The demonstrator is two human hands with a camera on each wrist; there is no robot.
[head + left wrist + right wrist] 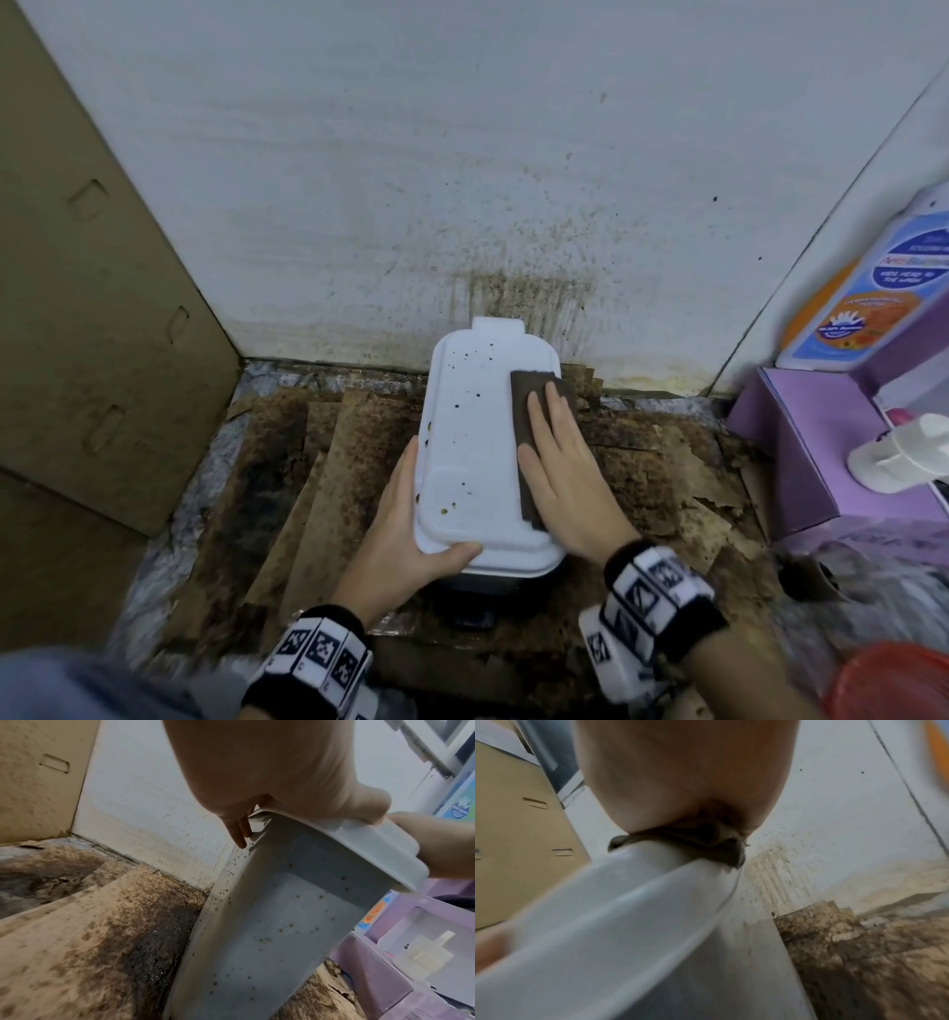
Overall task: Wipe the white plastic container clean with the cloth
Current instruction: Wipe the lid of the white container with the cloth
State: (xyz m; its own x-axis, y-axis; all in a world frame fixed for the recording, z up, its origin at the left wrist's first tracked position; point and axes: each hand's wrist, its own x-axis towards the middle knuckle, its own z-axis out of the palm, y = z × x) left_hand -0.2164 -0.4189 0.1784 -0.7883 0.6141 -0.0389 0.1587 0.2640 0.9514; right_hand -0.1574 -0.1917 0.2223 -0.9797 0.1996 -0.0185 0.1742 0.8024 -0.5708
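container: white rectangular plastic container [480, 442] speckled with brown spots, on stained cardboard sheets [328, 462] against a splattered white wall [462, 180] | left hand [405, 524]: thumb and fingers curled round its near-left corner, holding | right hand [560, 467]: fingers straight, pressing a dark brown cloth [534, 406] flat on the top's right side

Left hand [405, 519] gripping (right hand [560, 473] flat).

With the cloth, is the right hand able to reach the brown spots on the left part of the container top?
Probably yes: the right hand presses the cloth flat on the container top, and nothing lies between it and the spots.
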